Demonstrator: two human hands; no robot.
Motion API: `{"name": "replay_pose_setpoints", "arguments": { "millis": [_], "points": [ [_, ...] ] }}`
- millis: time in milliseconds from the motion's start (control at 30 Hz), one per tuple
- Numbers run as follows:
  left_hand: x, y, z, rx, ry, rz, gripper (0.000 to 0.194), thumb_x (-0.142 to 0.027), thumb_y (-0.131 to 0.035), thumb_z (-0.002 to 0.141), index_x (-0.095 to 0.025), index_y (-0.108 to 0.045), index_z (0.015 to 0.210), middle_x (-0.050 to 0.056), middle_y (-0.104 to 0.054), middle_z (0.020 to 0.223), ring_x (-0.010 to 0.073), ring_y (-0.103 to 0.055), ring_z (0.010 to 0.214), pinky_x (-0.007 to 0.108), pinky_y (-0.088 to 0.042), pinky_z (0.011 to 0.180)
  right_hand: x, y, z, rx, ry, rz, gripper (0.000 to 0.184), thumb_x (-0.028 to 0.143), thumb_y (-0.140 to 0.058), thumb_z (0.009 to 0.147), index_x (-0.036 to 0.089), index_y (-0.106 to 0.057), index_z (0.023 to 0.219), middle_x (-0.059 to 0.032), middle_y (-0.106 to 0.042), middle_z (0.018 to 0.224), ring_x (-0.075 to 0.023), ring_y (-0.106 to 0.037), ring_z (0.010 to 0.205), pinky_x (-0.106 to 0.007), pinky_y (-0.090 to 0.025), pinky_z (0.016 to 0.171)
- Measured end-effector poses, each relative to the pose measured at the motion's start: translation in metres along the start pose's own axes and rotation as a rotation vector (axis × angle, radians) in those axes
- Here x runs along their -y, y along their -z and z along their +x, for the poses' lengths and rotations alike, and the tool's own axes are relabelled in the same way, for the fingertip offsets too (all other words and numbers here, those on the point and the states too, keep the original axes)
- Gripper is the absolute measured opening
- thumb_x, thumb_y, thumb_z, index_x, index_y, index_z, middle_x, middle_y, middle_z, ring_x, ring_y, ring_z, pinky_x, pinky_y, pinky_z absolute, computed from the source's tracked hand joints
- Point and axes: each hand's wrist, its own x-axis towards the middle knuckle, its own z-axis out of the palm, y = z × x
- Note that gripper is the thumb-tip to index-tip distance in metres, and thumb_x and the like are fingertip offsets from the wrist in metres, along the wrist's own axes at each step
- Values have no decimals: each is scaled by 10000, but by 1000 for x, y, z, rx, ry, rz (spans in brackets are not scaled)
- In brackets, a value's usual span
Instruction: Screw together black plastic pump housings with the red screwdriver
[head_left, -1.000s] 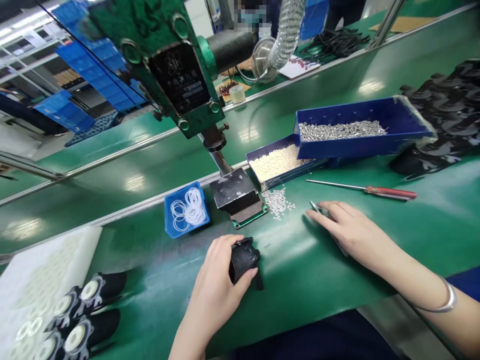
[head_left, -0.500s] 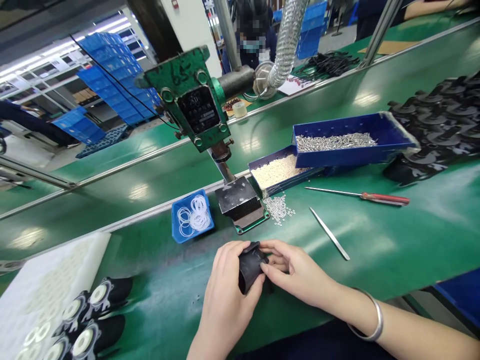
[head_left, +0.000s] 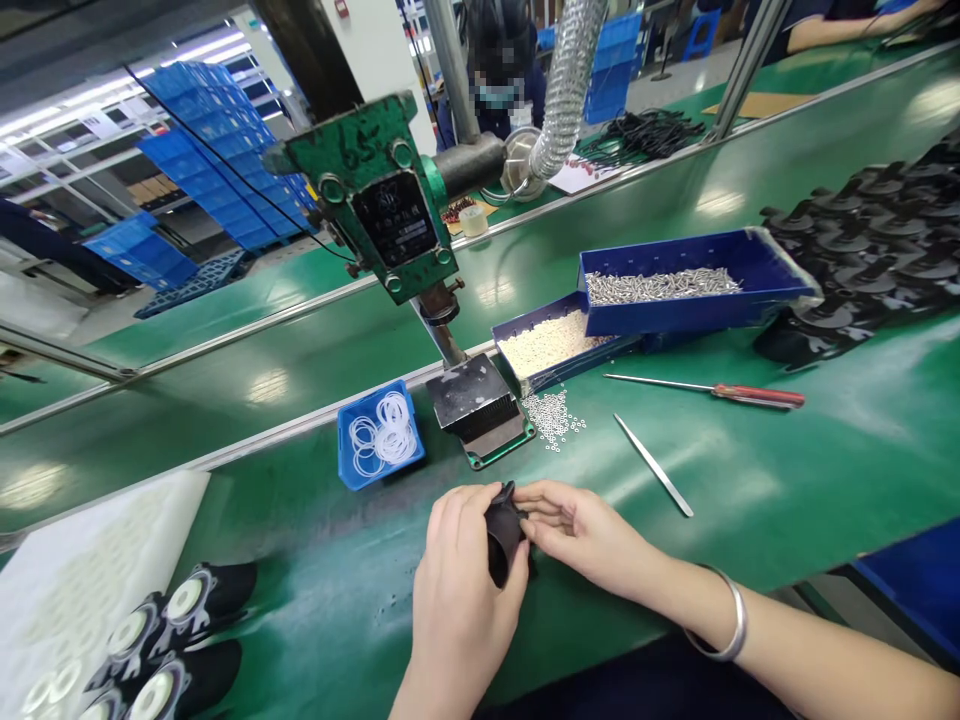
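Between my two hands, above the green bench (head_left: 322, 610), is a black hollow plastic part (head_left: 504, 535), tilted with its round opening toward me. My left hand (head_left: 465, 575) wraps round it from the left, thumb below and fingers over the top. From the right, the fingertips and thumb of my right hand (head_left: 574, 525) pinch its edge; exactly what they grip is partly hidden. Just beyond my hands stands the small press's block (head_left: 472, 392) on a green base. Small metal rings (head_left: 553, 415) lie scattered beside it. Metal tweezers (head_left: 652, 465) rest right of my right hand.
A blue tray (head_left: 381, 435) holds white rings. Blue bins of pale bits (head_left: 551, 345) and metal pins (head_left: 664, 287) stand behind. A screwdriver (head_left: 757, 396) lies right. Black parts pile at far right (head_left: 862, 250) and near left (head_left: 217, 590). The green press head (head_left: 382, 200) overhangs; a person sits opposite.
The black part has turned a little in my hands, its opening now showing differently. My right fingers have shifted slightly along its edge. The whole view has moved slightly.
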Motion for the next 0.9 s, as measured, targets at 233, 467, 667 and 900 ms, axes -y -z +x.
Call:
{"name": "replay_pose_setpoints", "arguments": {
  "millis": [233,467,667,900],
  "points": [
    [8,9,1,43,392,-472,526,-330,-740,828,-273,-504,1295,97,-612,1302,288,-643,1155,445,-541,958,7,11,-12,-39,-20,59,575,494,-635,923,267,-420,1406,-104,-544,1342,-166,-646,1006,-377,-545,930],
    [9,2,6,118,374,-740,557,-372,-717,860,-286,-460,1346,100,-542,1393,272,-591,1248,413,-529,1007,5,-3,-12,100,-81,461,585,373,-736,883,261,-435,1372,-54,-631,1172,-151,-719,862,-349,-566,874],
    [7,-8,-12,-168,368,-424,331,-349,-653,906,-285,-573,1220,101,-415,1423,285,-393,1403,520,-370,1140,5,5,-3,-35,-1,242,654,381,-745,864,217,-368,1372,-49,-661,1051,-148,-710,813,-344,-578,842],
    [-1,-18,-28,-74,564,-708,423,-479,-702,845,-254,-699,1202,108,-552,1348,286,-545,1263,358,-484,960,13,12,-1,-125,175,-411,539,294,-637,905,290,-415,1396,-80,-541,1331,-199,-636,1108,-372,-579,918]
  ]
}}
